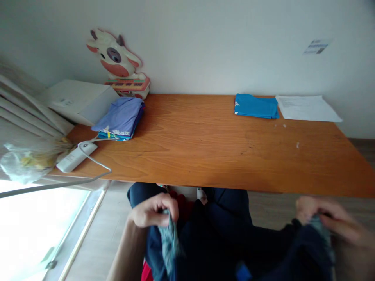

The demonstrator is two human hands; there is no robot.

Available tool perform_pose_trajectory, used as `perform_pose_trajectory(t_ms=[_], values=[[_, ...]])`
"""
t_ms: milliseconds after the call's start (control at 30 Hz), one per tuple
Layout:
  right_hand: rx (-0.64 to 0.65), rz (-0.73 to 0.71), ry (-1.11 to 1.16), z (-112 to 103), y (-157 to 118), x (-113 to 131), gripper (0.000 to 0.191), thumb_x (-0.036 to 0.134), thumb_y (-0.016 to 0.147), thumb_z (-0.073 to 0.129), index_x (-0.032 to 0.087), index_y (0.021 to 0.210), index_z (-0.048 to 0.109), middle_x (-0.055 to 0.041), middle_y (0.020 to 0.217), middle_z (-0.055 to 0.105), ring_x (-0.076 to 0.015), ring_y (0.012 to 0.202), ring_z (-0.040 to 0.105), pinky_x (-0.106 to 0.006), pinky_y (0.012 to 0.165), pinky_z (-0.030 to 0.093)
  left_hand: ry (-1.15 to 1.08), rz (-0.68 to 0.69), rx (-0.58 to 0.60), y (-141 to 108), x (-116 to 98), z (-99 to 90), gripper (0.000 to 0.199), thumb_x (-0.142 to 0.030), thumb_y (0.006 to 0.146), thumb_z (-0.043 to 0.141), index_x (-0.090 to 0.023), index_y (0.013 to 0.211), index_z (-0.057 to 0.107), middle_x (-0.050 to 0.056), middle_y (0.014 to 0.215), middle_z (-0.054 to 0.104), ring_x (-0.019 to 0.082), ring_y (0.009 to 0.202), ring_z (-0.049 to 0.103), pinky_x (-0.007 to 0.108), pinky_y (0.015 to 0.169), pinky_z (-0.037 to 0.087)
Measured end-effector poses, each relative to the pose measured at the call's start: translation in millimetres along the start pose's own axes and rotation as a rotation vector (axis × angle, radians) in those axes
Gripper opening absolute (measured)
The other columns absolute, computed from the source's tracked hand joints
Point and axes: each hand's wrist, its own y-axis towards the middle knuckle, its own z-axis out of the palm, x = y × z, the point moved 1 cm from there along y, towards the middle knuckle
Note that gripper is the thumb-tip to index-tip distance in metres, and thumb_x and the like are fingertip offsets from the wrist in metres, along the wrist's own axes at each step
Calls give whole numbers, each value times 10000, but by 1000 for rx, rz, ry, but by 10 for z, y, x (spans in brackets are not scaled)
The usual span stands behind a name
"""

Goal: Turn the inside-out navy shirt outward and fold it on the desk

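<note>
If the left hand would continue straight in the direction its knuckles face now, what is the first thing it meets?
The left hand, closed on the dark garment, faces forward toward the near edge of the wooden table. That edge would probably come first, although depth is unclear and the hand may sit low enough to pass beneath it.

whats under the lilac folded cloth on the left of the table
The lilac folded cloth tops a small stack: edges of blue folded cloths and a yellow tag show beneath it. How many pieces lie below is covered.
</note>
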Motion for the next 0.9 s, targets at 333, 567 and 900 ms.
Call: perform_pose_trajectory(t_ms=[333, 567, 900], values=[[-745, -379, -758, -365, 1900, 689, 492, 533, 1068, 646, 317, 1505, 576, -124, 1550, 607, -358, 1451, 538, -624, 1268, 384, 1216, 295, -1200, 1267, -925, -781, 514, -279, 1048, 587, -241, 1560, 554, 120, 1640, 555, 309, 1553, 480, 549, 1296, 387], [-471, -143, -740, 629, 1780, -480, 598, 543, 1120, 451, 256, 1645, 459, -151, 1722, 445, -380, 1610, 402, -647, 1306, 367, 1193, -67, -898, 1550, 318, -410, 549, -377, 1124, 473, -264, 1662, 470, 102, 1733, 474, 366, 1650, 351, 671, 1334, 284], [-456, -9, -1078, 318, 2235, -881, 759, 646, 1113, 357, 237, 1751, 332, -106, 1841, 221, -465, 1682, 177, -734, 1325, 169, 1319, -130, -878, 1879, 459, -1047, 696, -545, 1102, 492, -281, 1734, 371, 105, 1820, 296, 456, 1706, 93, 810, 1307, 21]])
